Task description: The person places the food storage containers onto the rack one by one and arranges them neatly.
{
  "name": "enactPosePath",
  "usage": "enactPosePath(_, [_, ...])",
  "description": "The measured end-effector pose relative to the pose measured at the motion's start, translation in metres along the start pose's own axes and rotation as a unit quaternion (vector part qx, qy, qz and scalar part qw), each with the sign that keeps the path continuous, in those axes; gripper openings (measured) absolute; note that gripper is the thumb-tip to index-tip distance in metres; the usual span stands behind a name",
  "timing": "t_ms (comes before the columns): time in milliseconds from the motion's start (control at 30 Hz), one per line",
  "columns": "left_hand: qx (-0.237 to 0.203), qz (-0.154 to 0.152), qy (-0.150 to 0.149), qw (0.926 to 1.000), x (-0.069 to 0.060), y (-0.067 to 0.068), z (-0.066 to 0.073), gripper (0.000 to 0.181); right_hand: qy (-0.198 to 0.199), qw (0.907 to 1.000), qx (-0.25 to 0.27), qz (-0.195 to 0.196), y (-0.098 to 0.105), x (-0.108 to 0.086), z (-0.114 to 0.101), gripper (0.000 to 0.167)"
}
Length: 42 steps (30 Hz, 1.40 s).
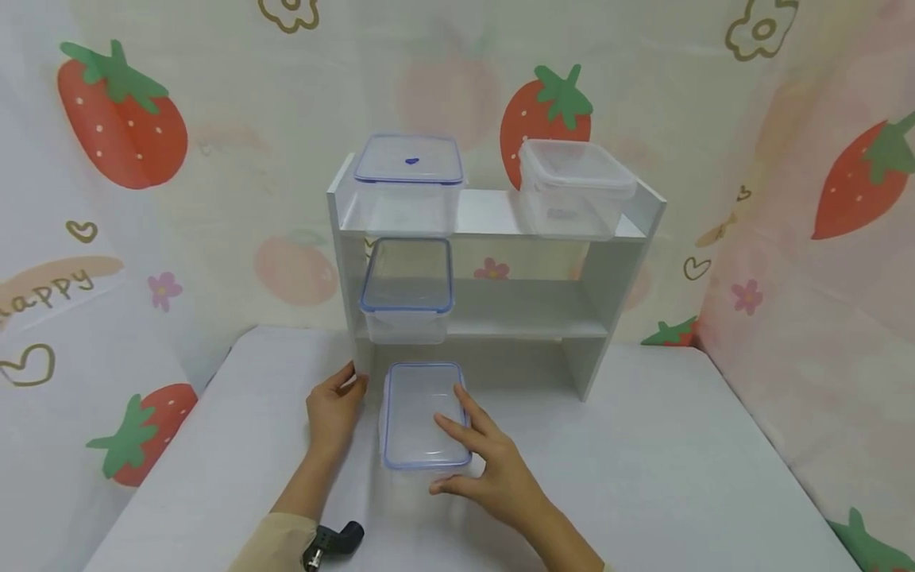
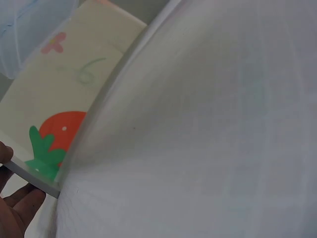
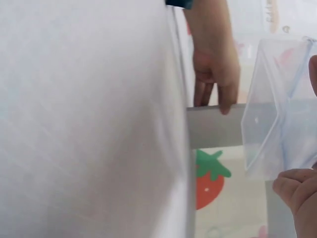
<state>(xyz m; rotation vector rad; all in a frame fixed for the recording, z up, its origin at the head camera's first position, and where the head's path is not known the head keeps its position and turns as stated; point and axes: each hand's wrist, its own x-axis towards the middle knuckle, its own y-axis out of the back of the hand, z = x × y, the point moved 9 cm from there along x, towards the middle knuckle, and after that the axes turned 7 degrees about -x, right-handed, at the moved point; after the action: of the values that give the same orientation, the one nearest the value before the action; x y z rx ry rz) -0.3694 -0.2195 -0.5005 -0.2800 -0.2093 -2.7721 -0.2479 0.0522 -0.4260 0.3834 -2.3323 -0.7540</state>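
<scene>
A clear food storage container (image 1: 411, 429) with a blue-rimmed lid is in front of the lowest level of a white shelf (image 1: 532, 310). My right hand (image 1: 493, 469) holds it from the right, with fingers over the lid and side and the thumb at the near end. In the right wrist view the container (image 3: 265, 114) appears raised above the table, with fingertips (image 3: 290, 186) against it. My left hand (image 1: 337, 409) grips the lower front edge of the shelf's left side panel. The left wrist view shows that panel (image 2: 34, 179) pinched between thumb and fingers.
Two clear containers stand on the top shelf, one blue-rimmed (image 1: 409, 179) at left and one white-lidded (image 1: 577, 191) at right. Another blue-rimmed container (image 1: 407, 298) sits at the left of the middle shelf. White cloth covers the table (image 1: 679, 477); strawberry-printed curtains (image 1: 236, 199) hang behind.
</scene>
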Motion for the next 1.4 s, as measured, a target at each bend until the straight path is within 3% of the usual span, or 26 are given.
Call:
enactPosePath(600, [-0.009, 0.001, -0.005, 0.9999, 0.002, -0.002, 0.0, 0.042, 0.026, 0.999, 0.004, -0.035, 0.038, 0.012, -0.027, 0.086])
enactPosePath(867, [-0.009, -0.001, 0.007, 0.9999, 0.002, -0.001, -0.002, 0.043, 0.044, 0.9989, 0.009, -0.015, 0.064, 0.013, -0.033, 0.084])
enactPosePath(1400, [-0.01, -0.007, 0.011, 0.9999, 0.001, -0.003, -0.003, 0.043, 0.024, 0.9995, 0.011, -0.016, 0.103, 0.009, -0.016, 0.088])
